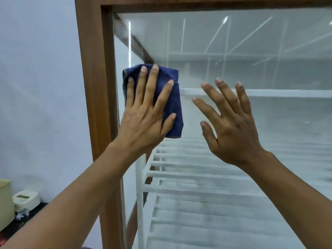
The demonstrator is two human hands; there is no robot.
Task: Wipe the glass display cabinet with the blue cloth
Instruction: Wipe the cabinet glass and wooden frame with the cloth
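Wiping the pane's left edge.
Left hand (143, 119) is pressing upright blue cloth (175, 97), fingers spread flat; glass display cabinet (251, 51) is extending rightward of them; right hand (231, 126) open, empty.

The tall display cabinet with a brown wood-grain frame (93, 87) stood upright, and its clear glass front pane (260, 126) looked hazy and streaked with pale reflections. White slatted shelves (197, 177) showed through the glass inside it, one above another. The dark blue cloth (177, 101), folded into a rough rectangle, lay flat against the glass just beside the frame's left post, at about the height of the upper shelf, pressed there under the spread fingers of the left hand (143, 121).
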